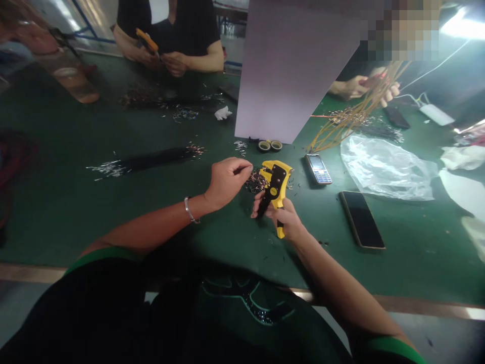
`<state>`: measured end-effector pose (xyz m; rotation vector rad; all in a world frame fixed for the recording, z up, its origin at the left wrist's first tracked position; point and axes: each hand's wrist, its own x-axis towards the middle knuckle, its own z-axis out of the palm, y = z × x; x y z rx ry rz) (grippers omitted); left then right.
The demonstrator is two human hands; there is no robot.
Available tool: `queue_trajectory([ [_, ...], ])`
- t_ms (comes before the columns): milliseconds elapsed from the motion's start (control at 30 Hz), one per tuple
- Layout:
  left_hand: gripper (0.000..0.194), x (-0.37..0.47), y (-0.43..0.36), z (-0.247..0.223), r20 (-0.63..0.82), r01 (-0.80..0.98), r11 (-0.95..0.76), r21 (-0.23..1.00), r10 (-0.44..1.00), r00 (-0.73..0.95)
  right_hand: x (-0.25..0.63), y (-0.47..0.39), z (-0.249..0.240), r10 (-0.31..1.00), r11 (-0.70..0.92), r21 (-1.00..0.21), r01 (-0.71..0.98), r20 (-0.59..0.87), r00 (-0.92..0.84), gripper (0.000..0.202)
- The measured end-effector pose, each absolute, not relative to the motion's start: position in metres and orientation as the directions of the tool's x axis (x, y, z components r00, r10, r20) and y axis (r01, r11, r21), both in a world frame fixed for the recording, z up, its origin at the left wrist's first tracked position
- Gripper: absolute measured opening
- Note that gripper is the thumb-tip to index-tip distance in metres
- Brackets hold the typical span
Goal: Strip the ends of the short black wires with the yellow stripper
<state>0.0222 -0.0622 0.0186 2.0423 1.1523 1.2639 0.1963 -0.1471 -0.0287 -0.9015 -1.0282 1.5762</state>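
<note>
Pliers [276,184] in the right hand [291,220]: handles seen as smooth, plastic-looking yellow and black, set with bright metal rivets. Wire scraps [253,183] just left of the grip are tipped with shiny coppery metal; further left, a bracelet [191,210] of polished metal is worn. Right of the grip, a phone [361,220] is fronted with glossy glass; past it, a bag [390,169] is made of crinkled clear plastic. Under all, the tabletop [413,247] is finished smooth, faintly sheened.
</note>
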Motion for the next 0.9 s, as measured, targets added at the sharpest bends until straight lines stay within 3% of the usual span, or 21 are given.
queue_trajectory([
  [167, 0.017, 0.025, -0.069, 0.017, 0.521, 0.441, -0.578, 0.687, 0.814, 0.258, 0.197, -0.147, -0.029, 0.975, -0.130, -0.936, -0.328, -0.061, -0.212, 0.042],
  [400, 0.014, 0.027, -0.075, 0.014, 0.502, 0.410, -0.559, 0.721, 0.829, 0.247, 0.195, -0.149, -0.023, 0.987, -0.108, -0.942, -0.317, -0.063, -0.149, 0.037],
  [900, 0.016, 0.035, -0.088, 0.008, 0.520, 0.443, -0.605, 0.661, 0.796, 0.311, 0.190, -0.150, -0.015, 0.995, -0.067, -0.961, -0.267, -0.046, -0.085, 0.033],
])
